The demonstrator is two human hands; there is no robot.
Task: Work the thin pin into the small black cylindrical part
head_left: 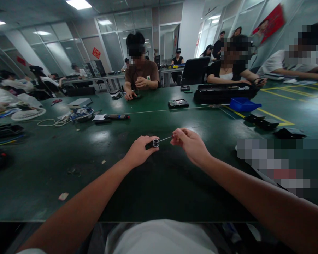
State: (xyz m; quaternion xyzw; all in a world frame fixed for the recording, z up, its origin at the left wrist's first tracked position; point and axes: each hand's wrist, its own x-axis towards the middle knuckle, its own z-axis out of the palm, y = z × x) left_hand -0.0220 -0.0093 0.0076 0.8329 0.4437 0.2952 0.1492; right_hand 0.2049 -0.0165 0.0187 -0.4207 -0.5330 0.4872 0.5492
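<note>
My left hand [141, 151] is closed round a small black cylinder [155, 143] with a pale ring at its end, which faces right toward me. Between my right hand's [191, 144] fingers is a screwdriver, its handle mostly hidden by them. Its thin metal shaft [165, 139] slants down to the left and reaches the ringed end of the cylinder. Whether the tip sits inside or only touches the rim is too small to tell. Both hands are held above the green table [175, 197], near its middle.
Ahead lies a hard drive [178, 103]. A blue tray [243, 104] and black parts [262, 122] are to the right. A dark elongated tool [116, 116] and cables [81, 114] lie left. A co-worker [141, 72] sits opposite, hands on the table; others sit at the right.
</note>
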